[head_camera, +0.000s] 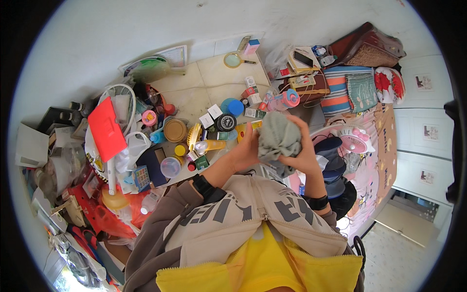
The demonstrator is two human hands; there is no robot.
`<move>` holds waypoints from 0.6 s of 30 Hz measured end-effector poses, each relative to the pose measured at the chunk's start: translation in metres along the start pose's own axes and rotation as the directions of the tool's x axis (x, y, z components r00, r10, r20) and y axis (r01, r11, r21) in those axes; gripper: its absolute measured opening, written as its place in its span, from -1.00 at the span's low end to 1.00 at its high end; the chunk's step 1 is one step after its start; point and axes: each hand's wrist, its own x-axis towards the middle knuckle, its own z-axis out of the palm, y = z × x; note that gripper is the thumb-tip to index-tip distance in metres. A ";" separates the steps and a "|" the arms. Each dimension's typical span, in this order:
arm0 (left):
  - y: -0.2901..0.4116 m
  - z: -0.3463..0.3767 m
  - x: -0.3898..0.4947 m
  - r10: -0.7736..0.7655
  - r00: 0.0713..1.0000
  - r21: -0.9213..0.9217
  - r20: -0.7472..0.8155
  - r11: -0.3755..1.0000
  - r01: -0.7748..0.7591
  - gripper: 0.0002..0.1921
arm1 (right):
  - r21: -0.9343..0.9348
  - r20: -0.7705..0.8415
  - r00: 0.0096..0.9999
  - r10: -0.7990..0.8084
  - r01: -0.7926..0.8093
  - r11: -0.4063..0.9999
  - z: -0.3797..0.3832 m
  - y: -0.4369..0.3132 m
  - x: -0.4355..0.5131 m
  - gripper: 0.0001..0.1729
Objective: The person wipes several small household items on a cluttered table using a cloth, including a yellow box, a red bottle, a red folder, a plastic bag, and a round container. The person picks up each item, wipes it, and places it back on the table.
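A bunched grey-green cloth [279, 137] is held up between my two hands, in front of my chest. My right hand [304, 149] grips its right side, with the thumb across the lower part. On the other side my left hand [245, 149] is beside the cloth, thumb up and fingers partly hidden behind it; whether it presses on the cloth is hard to tell. Beyond the hands, a pink water bottle [282, 101], small boxes [255, 113] and a black-lidded jar [226, 122] stand on the cluttered tabletop [215, 75].
Left of me are a red folder [106, 129], a yellow hairbrush [194, 135], a brown-lidded jar [175, 130] and red plastic bags [115, 219]. A magnifying glass [232, 60] lies at the back. To the right are dark caps [330, 157], a pink fan [352, 139] and a bed [375, 175].
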 end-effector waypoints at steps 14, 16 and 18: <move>0.013 0.010 -0.014 0.364 0.889 0.159 -0.277 0.930 -0.332 -0.24 | -0.203 0.124 0.985 -0.121 0.144 0.969 0.012 0.005 0.033 0.07; 0.016 0.012 -0.015 0.509 0.829 0.286 -0.230 0.850 -0.443 -0.26 | -0.021 0.183 0.979 -0.089 0.095 0.995 0.021 0.016 0.037 0.18; 0.017 0.009 -0.015 0.619 0.777 0.443 -0.116 0.732 -0.517 -0.29 | 0.344 0.264 0.964 -0.016 -0.079 0.936 0.048 0.029 0.035 0.28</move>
